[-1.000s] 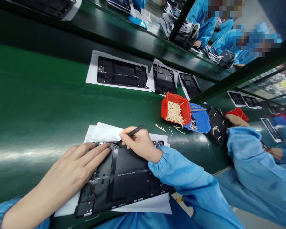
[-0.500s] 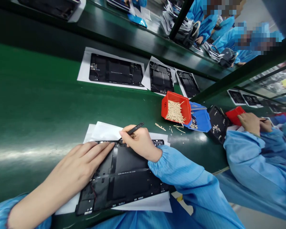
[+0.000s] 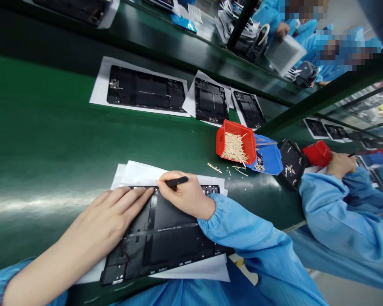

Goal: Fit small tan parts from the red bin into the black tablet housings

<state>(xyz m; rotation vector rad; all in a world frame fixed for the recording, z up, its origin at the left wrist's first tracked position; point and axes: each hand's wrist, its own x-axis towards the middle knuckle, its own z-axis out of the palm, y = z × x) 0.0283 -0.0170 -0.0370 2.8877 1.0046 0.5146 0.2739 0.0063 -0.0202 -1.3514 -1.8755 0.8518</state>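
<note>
My left hand (image 3: 108, 216) lies flat on a black tablet back panel (image 3: 169, 238), its fingertips near the panel's top edge. My right hand (image 3: 187, 193) rests on the same panel and pinches black tweezers (image 3: 177, 182). Their tip sits at the top edge, just beyond my left fingertips, and is partly hidden by my right fingers. White paper (image 3: 140, 174) lies under the panel.
A red bin of tan pins (image 3: 235, 144) stands beyond my hands, with loose pins (image 3: 214, 168) on the green mat. A blue bin (image 3: 268, 157) and black tray (image 3: 292, 163) stand to its right. Further panels on paper (image 3: 146, 90) lie ahead. A co-worker's blue sleeve (image 3: 335, 204) fills the right.
My right hand has lowered the tweezers to a flatter angle, tip still at the panel's top edge. The co-worker's hand has moved right, and a distant person now holds up a grey sheet.
</note>
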